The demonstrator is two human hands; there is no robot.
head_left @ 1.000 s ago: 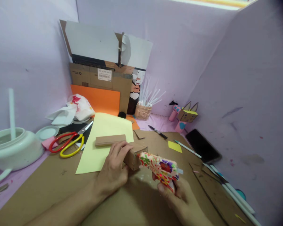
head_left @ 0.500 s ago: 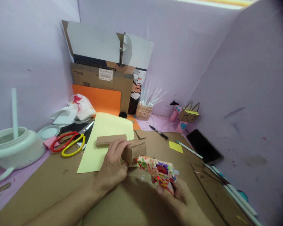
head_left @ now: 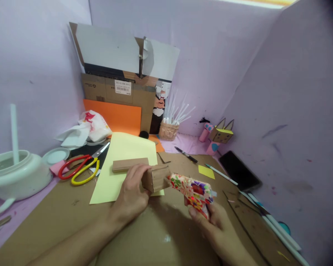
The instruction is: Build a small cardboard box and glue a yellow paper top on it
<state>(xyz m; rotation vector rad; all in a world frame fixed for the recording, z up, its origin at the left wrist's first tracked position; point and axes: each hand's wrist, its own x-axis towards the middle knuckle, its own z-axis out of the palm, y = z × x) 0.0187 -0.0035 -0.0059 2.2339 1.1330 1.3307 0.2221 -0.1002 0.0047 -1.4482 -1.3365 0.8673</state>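
My left hand (head_left: 134, 188) is closed around the left end of a small cardboard box (head_left: 156, 178), held just above the cardboard sheet (head_left: 138, 236). In my right hand (head_left: 211, 223) is a hot glue gun (head_left: 192, 190) with a colourful flower pattern and a small red light. Its nozzle points left, at the upper right edge of the box; whether it touches cannot be made out. Behind my left hand, a folded cardboard strip (head_left: 130, 164) rests on a pale yellow paper sheet (head_left: 105, 184).
Scissors (head_left: 84, 170) and a white pot (head_left: 22, 177) are on the left. A large carton (head_left: 122, 88) and a basket of white sticks (head_left: 168, 131) stand behind. Rightward are a black pen (head_left: 186, 154), a phone (head_left: 239, 170) and a cardboard animal figure (head_left: 221, 135).
My right hand has shifted the glue gun right and slightly up, from the box's lower front to its upper right edge. The box has turned a little in my left hand.
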